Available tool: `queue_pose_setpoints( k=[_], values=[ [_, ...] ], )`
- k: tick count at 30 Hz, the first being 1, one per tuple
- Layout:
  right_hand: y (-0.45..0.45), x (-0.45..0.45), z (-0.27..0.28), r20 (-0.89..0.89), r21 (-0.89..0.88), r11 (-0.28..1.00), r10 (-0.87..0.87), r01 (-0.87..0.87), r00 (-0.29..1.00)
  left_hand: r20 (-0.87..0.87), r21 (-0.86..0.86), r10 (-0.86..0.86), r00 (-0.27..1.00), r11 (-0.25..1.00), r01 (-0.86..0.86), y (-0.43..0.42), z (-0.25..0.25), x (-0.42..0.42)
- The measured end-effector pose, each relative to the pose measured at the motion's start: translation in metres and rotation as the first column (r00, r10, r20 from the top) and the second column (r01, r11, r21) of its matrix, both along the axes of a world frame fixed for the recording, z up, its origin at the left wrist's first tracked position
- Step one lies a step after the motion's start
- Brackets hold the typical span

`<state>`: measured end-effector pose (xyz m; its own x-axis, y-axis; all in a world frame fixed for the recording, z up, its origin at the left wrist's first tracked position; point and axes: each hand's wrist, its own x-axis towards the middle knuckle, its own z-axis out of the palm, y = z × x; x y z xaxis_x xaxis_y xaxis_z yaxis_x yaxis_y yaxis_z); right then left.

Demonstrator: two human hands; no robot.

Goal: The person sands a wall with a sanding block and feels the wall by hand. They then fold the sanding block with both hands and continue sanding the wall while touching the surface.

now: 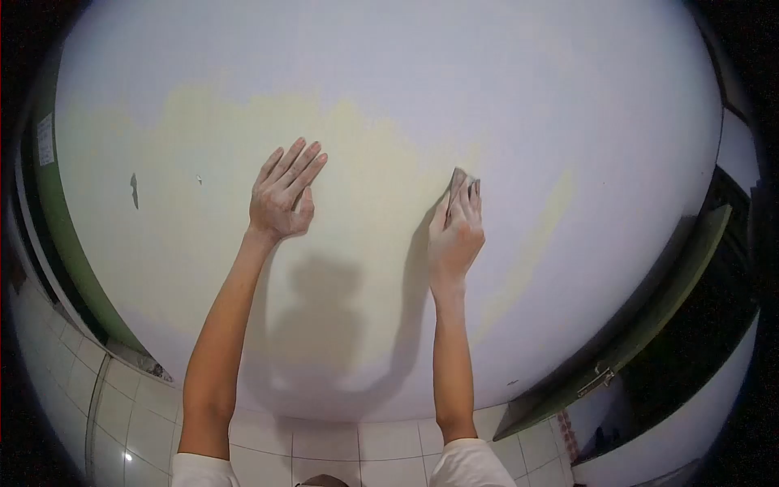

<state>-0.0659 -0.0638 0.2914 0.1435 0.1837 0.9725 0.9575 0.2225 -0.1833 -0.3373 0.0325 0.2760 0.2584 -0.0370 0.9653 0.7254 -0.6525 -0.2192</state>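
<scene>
Head view: left hand (284, 195) spread flat against wall (389, 105), over pale yellow patch (219, 146), grip wide, holding nothing; right hand (458, 231) level with it, further right, grip closed on small dark-edged scraper or pad (458, 180), exact kind unclear, held upright at wall near patch's right side; yellow streak (531, 252) slants beyond right hand; shadow (324, 325) between forearms; tiled floor (324, 442) below.

The head camera looks forward and down from above the forearms.
</scene>
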Motion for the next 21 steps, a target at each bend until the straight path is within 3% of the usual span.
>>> queue_pose_setpoints(
  k=[4,8,15,18,21],
  values=[
    [0.006,0.006,-0.001,0.061,-0.049,0.991,-0.119,0.122,0.991,0.005,0.005,-0.006,1.0,1.0,0.006,0.0,0.001,0.0],
    [0.006,0.007,-0.026,0.011,-0.087,0.992,-0.089,0.09,0.996,0.004,0.018,-0.001,1.0,1.0,0.001,0.001,0.001,0.0],
    [0.004,0.002,0.0,0.022,-0.137,0.988,-0.072,0.075,0.997,-0.013,-0.001,0.022,1.0,1.0,-0.022,0.0,0.0,-0.001],
    [0.001,0.001,-0.016,0.087,-0.078,0.989,-0.119,0.126,0.989,-0.004,0.013,0.012,1.0,1.0,-0.012,0.0,0.0,0.0],
    [-0.001,-0.001,-0.02,0.036,-0.078,0.995,-0.061,0.064,0.997,-0.001,0.001,0.006,1.0,1.0,-0.006,0.002,0.001,0.0]
  ],
)
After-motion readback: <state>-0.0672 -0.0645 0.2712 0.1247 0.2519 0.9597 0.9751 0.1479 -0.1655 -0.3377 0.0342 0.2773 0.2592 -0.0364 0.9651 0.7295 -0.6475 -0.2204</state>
